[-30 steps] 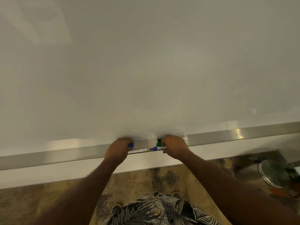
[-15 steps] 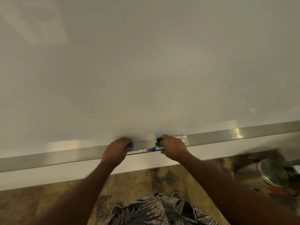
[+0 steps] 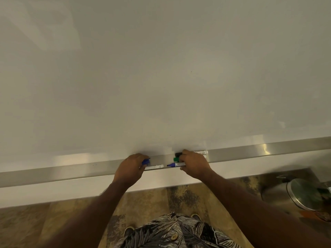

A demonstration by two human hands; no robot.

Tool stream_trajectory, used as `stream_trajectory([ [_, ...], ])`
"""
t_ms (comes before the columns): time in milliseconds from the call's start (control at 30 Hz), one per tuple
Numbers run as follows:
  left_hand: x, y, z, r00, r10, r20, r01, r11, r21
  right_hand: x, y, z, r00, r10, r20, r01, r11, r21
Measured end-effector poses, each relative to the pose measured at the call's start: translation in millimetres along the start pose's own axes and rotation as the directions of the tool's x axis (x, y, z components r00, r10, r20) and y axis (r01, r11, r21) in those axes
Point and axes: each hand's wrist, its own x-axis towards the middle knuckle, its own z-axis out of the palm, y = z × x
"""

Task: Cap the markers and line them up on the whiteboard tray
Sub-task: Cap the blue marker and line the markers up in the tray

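A long metal tray [image 3: 250,151] runs under the whiteboard [image 3: 161,77]. My left hand [image 3: 131,169] grips a blue cap [image 3: 146,162] right above a white marker [image 3: 155,166] lying in the tray. My right hand [image 3: 194,165] holds an uncapped blue marker [image 3: 176,164], its bare tip pointing left. A green-capped marker [image 3: 176,159] and a black-capped marker [image 3: 177,154] lie behind it, partly hidden by my fingers. Their white barrels [image 3: 202,152] stick out to the right of my hand.
A steel pedal bin [image 3: 302,193] stands on the floor at the lower right, under the tray. The floor [image 3: 146,203] below is brown and mottled. My patterned shirt [image 3: 177,233] and shoes show at the bottom.
Both hands have barely shifted along the tray. The blue cap and the uncapped blue marker stay a short gap apart.
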Motion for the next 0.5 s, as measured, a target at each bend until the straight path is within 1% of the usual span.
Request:
stream_trajectory([
  [100,-0.1,-0.4,0.1,1.000,-0.002,0.007,0.002,1.000,-0.020,0.2,-0.8,0.3,1.000,0.003,0.003,-0.003,1.000,0.008],
  [333,-0.9,0.1,0.4,1.000,-0.017,-0.012,0.016,0.997,-0.078,-1.7,0.6,0.6,0.999,0.028,-0.043,-0.025,0.997,0.077],
  [433,-1.9,0.6,1.2,0.999,-0.028,-0.034,0.024,0.995,-0.095,-3.9,1.8,-1.0,0.995,-0.002,-0.100,0.011,0.995,0.096],
  [500,-0.4,1.5,0.7,0.997,-0.064,-0.039,0.056,0.984,-0.169,-5.5,3.2,-5.6,0.985,-0.026,-0.170,0.050,0.989,0.139],
])
